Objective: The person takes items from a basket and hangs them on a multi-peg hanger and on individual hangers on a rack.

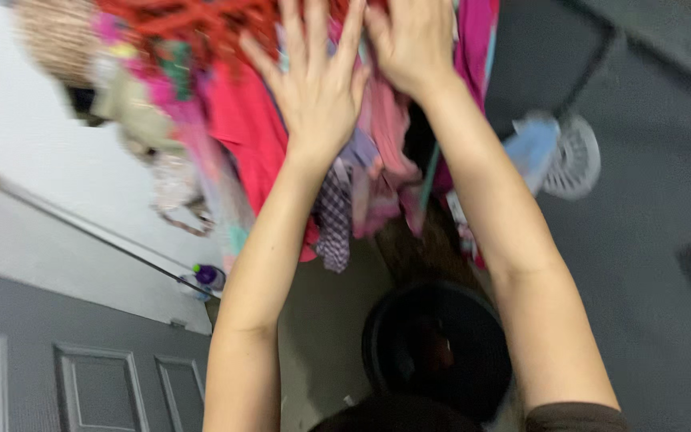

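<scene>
The hanging clothes (377,144) occupy the upper centre of the head view: a dense bunch of pink, red and checked garments suspended from a red hanger rack (193,20) at the top edge. The picture is motion-blurred, so individual garments cannot be separated reliably.

The left hand (317,76) is raised in front of the clothes, back of the hand toward the camera. Its fingers (313,24) are spread wide and hold nothing; whether they touch the fabric cannot be told.

The right hand (413,40) is just beside the left, at the top of the bunch. Its fingers run past the top edge of the picture; whether they grip a garment cannot be told.

Below the clothes stands a black round bin (437,344). A white fan (571,156) sits to the right, near the clothes. A grey panelled door (81,376) fills the lower left corner.
</scene>
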